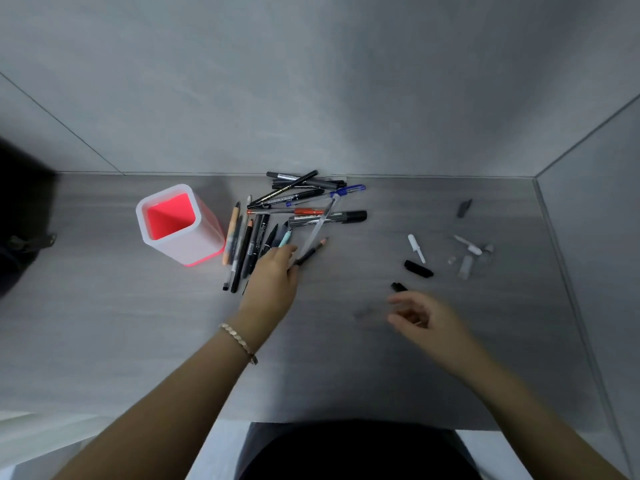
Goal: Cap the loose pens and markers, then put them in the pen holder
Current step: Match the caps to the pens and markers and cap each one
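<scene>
Reaching over the grey surface (138,341), the left hand (273,282) pinches the near end of a dark pencil (310,252) at the pile of pens (294,209). The right hand (422,317), blurred, hovers with fingers loosely apart; just beyond it lie black caps (418,268). Farther right, small clear caps (465,258) are hard to make out. The empty pen holder (176,225) stands far left.

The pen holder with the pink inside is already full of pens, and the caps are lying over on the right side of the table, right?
Not quite. In the head view the pen holder is empty; only its pink inside shows. The pens lie in a pile on the table beside it. The caps are on the right side, as you said.
</scene>
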